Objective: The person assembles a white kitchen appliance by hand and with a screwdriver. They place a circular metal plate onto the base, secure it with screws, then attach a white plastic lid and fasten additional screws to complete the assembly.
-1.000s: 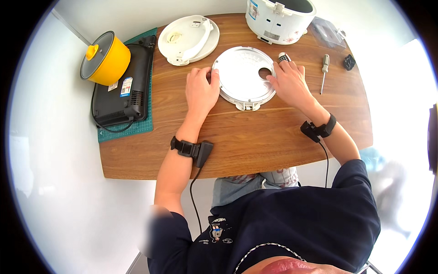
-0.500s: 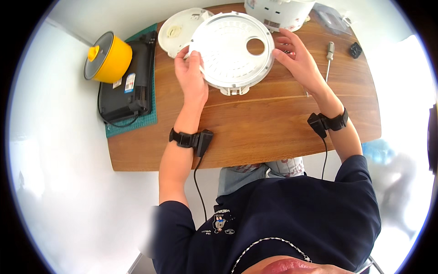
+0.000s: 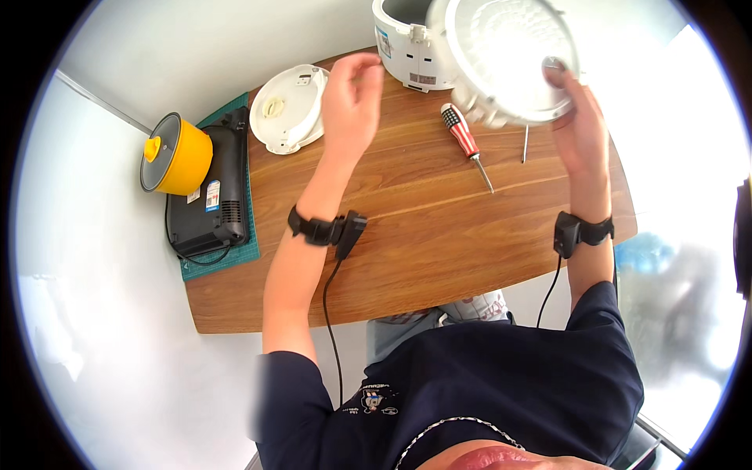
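Nearest is the person's dark navy T-shirt [image 3: 486, 376], a silver-coloured chain necklace [image 3: 462, 420] at its neckline, just beyond which runs the edge of a brown wood-grain surface [image 3: 392, 266]. A black left wrist strap [image 3: 317, 230] and a black right wrist strap [image 3: 599, 230] each carry a dark box with a cable.

On the left, a green cutting mat [image 3: 247, 252] shows under a flat black appliance [image 3: 196, 223]; on that stands a round yellow pot [image 3: 192, 160] with a grey lid [image 3: 164, 166].

Farther in, a screwdriver with a red, white and dark patterned handle [image 3: 462, 135] lies on the surface, its metal tip toward the person. To its right lies a thin metal shaft [image 3: 526, 144], its far end hidden.

The right hand [image 3: 581, 141] grips a blurred round white disc-shaped part [image 3: 497, 63] by its right edge, thumb on the near face, the other fingers mostly hidden behind. The disc is raised and tilted above the surface. The left hand [image 3: 351, 110] hovers apart from it, fingers loosely curled, near a round off-white plastic cover [image 3: 287, 117] lying flat.

Farthest, a white cooker body [image 3: 403, 59] stands upright, partly covered by the disc.
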The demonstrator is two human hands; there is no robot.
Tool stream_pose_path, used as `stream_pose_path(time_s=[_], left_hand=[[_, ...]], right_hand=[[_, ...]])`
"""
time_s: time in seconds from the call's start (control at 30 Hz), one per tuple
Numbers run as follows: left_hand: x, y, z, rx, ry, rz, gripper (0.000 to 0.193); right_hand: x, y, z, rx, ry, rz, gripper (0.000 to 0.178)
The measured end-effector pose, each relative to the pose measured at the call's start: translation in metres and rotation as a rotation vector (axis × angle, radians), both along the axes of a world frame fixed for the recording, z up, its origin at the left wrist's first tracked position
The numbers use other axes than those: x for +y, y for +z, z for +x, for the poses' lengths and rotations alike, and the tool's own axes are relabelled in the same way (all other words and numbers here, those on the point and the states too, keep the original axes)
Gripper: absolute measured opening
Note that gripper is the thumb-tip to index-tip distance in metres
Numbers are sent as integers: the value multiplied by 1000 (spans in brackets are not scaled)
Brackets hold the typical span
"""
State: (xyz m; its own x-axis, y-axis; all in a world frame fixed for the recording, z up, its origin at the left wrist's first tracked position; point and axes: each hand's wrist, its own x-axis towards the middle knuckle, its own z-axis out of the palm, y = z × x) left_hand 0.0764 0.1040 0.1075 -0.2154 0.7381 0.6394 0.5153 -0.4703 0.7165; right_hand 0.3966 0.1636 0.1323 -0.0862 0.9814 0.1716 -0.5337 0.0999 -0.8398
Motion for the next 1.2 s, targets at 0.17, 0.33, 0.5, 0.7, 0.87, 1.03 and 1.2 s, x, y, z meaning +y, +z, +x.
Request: stream_pose_path(time_s=[0.17, 0.33, 0.5, 0.7, 0.87, 1.03, 1.2], left_hand=[[61, 18, 18, 627, 176, 273, 53], [97, 20, -17, 680, 53, 219, 55], [98, 16, -17, 751, 15, 182, 35], [71, 19, -2, 697, -20, 129, 31], [60, 15, 1, 649, -3, 122, 30], [45, 12, -3, 503, -1, 91, 33], [25, 13, 10, 182, 3, 3, 62]], right_hand=[[27, 19, 36, 72, -138, 26, 42], [38, 19, 27, 112, -110, 10, 44], [46, 30, -20, 149, -66, 50, 40], [82, 26, -58, 137, -14, 112, 40], [114, 11, -66, 106, 8, 94, 43], [103, 32, -80, 82, 31, 59, 26], [110, 35, -85, 20, 94, 150, 30]])
